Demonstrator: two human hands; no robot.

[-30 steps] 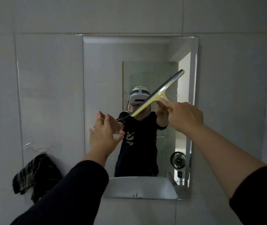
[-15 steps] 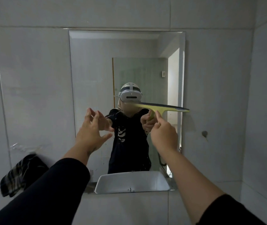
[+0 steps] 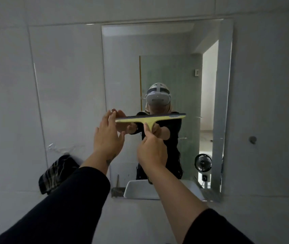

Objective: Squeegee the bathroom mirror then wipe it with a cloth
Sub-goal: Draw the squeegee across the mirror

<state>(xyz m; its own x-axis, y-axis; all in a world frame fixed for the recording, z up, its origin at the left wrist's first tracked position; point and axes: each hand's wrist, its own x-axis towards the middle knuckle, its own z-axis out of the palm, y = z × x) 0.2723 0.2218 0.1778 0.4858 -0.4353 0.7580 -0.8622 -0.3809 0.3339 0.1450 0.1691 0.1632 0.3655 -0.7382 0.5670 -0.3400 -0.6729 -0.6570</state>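
The rectangular mirror (image 3: 126, 71) hangs on a grey tiled wall straight ahead. My right hand (image 3: 151, 149) grips the short handle of a yellow squeegee (image 3: 157, 117), whose blade lies level across the middle of the glass. My left hand (image 3: 108, 136) is raised beside the blade's left end with its fingers spread, fingertips at or touching that end. A dark checked cloth (image 3: 55, 174) hangs on the wall, low and to the left of the mirror, partly hidden by my left sleeve.
The mirror reflects a white basin (image 3: 140, 190), a small black fan (image 3: 203, 162) and an open doorway. A clear plastic hook (image 3: 57, 148) sits above the cloth. A round knob (image 3: 252, 139) sticks out of the wall right of the mirror.
The squeegee has gone from steeply tilted to level and shifted left across the glass. My left hand has closed in on the blade's left end. The view has swung, putting the mirror further right.
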